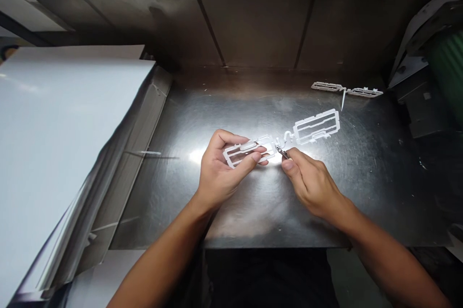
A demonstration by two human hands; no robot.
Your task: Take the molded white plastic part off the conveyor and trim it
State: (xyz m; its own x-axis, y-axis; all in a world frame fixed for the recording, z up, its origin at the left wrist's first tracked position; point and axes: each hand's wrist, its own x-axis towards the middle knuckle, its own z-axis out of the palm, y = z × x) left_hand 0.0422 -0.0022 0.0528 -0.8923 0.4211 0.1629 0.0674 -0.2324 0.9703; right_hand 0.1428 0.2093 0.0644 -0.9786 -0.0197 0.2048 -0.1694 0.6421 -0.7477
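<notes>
My left hand (226,165) grips a white plastic frame (235,158), a flat rectangle with thin inner bars, between thumb and fingers. A curved white runner (288,138) joins its right end to a second white frame (317,127), which sticks out up and to the right. In my right hand (307,177) is a small metal cutting tool that looks like nippers (282,152). Its tip meets the spot where the runner joins the left frame. Most of the tool is hidden inside my closed fingers.
On the steel table (173,211) at the back right lies another white frame pair (327,87) with a thin stem. A stack of white sheets (65,119) fills the left side. A dark metal wall (253,18) rises behind; something green (448,66) stands far right.
</notes>
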